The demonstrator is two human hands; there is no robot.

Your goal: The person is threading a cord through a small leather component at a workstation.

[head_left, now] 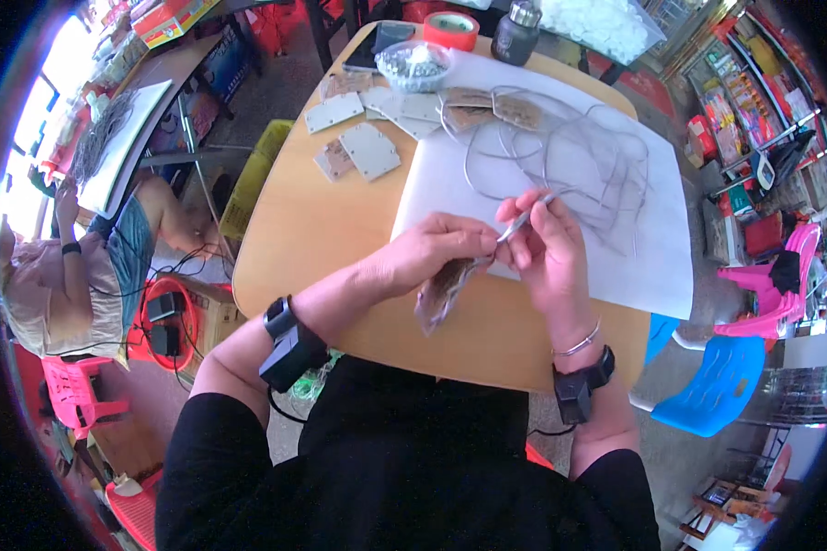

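Both my hands work close together above the near part of the table. My left hand point(432, 253) is closed, its fingers pinching a crumpled brown-and-grey piece point(446, 289) that hangs below them. In my right hand point(553, 246), thumb and fingers grip a slim grey stick-like thing point(524, 220), slanting down toward the left fingertips. Whether its lower tip touches the piece is hidden by the fingers. Just beyond, loose loops of thin grey cord point(542, 147) spread over a white sheet point(551, 262).
Several pale flat plates point(369, 151) lie at the table's point(312, 239) far left. Behind them stand a clear bowl point(413, 66), a red tape roll point(450, 30), a dark bottle point(516, 35) and a phone point(362, 51). A blue chair point(717, 386) is at right; another person point(73, 285) sits left.
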